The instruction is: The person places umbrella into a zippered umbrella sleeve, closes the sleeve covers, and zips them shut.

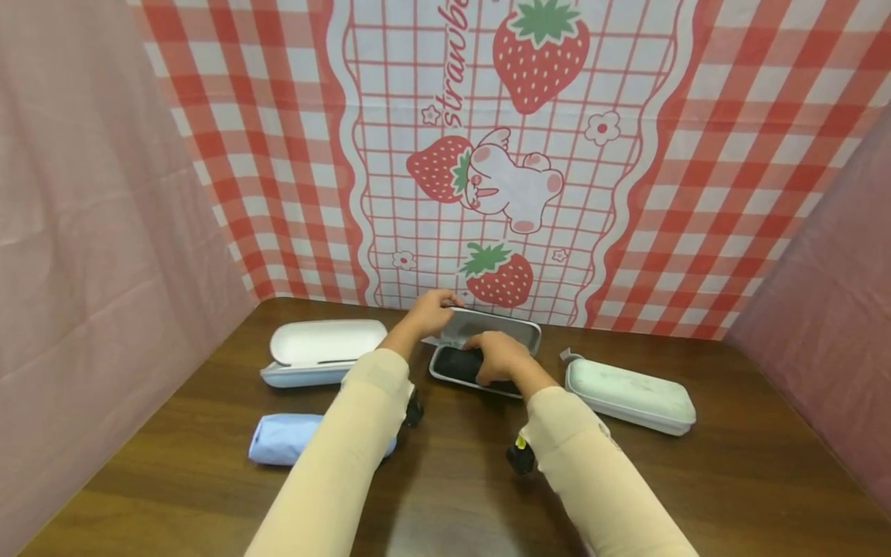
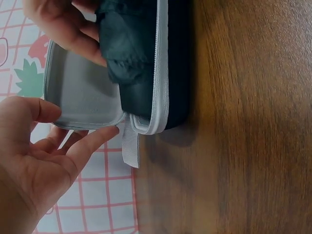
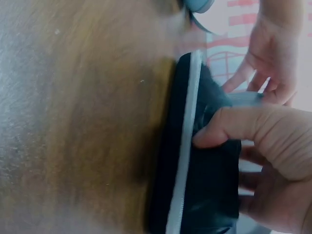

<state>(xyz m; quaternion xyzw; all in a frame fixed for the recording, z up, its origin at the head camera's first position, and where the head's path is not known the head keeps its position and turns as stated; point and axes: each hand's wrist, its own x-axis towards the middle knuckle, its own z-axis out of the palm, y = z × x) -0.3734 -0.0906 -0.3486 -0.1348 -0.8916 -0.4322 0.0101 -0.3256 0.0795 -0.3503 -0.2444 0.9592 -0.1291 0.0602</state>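
A dark zip case with a grey-lined lid lies unfolded near the back of the table. Inside its base is a dark folded fabric bundle, with crumpled folds along its end. My left hand holds the lid's end, thumb on the lining and fingers behind, as the left wrist view shows. My right hand grips the bundle, its thumb on the near side by the zip and its other fingers round the far side. Part of the bundle is hidden under that hand.
A pale blue case with a white lining lies unfolded at the left. Nearer, a rolled light blue fabric bundle is partly covered by the left sleeve. On the right lies a zipped mint-green case. A strawberry-print cloth hangs behind the table.
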